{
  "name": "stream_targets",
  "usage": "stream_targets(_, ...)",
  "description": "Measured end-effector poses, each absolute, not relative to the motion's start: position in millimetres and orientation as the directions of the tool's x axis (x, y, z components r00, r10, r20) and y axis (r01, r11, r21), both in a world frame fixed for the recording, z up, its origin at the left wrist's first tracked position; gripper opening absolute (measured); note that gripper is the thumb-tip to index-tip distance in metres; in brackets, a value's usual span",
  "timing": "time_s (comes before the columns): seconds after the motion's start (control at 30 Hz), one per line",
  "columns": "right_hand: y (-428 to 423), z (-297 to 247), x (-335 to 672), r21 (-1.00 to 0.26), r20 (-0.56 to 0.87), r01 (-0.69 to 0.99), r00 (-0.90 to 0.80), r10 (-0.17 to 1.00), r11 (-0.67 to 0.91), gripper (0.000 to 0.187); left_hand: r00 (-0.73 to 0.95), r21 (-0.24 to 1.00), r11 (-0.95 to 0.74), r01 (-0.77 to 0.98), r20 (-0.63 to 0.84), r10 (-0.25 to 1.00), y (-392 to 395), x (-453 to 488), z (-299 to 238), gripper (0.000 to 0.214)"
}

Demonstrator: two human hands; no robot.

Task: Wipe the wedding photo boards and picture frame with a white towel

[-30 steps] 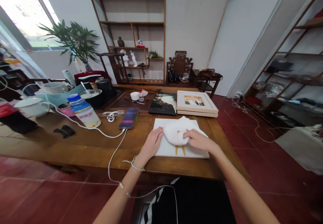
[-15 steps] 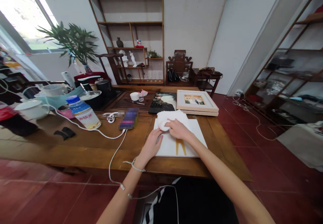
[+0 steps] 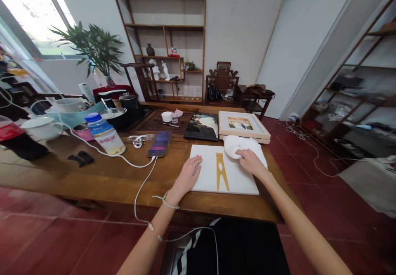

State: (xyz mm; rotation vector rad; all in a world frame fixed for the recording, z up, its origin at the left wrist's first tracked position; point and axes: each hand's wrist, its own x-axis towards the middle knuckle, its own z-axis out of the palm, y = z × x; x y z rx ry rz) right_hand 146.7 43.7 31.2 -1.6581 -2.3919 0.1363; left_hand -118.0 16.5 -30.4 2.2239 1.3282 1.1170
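Note:
My right hand (image 3: 252, 163) grips a fluffy white cloth (image 3: 246, 146), its fingers pressed into the bunched fabric. The cloth lies over the upper right corner of a white board (image 3: 204, 182) and hangs past its right edge. A yellow-gold, long-legged animal figure (image 3: 218, 171) shows on the middle of the board. At the board's left edge rests my left hand (image 3: 188, 174), fingers stretched out and lying flat. Something small and grey shows between its thumb and fingers; I cannot make out what it is.
Behind the board lie a picture frame (image 3: 266, 136) and a dark photo panel (image 3: 194, 133). Left on the wooden table are a phone (image 3: 159, 143) on a white cable, a blue-capped bottle (image 3: 108, 138), a cola bottle (image 3: 24, 147) and a white pot (image 3: 41, 127).
My right hand has moved the cloth to the right across the board, uncovering the upper part of the gold figure. My left hand stays at the left edge, its fingers now free of the cloth.

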Motion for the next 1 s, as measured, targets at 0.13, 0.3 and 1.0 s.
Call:
stream_targets(0.13, 21, 22, 153, -0.198, 0.136, 0.938, -0.262, 0.955, 0.286, 0.050, 0.263, 0.604, -0.525, 0.600, 0.471, 0.842, 17, -118, -32, 0.030)
stream_targets(0.3, -28, 23, 142, -0.142, 0.107, 0.943, -0.286, 0.952, 0.299, 0.045, 0.266, 0.585, -0.525, 0.618, 0.472, 0.840, 17, -118, -32, 0.030)
stream_targets(1.0, 38, 24, 133, -0.173, 0.110, 0.910, -0.363, 0.925, 0.378, 0.048, 0.271, 0.595, -0.535, 0.600, 0.479, 0.835, 18, -119, -33, 0.030)
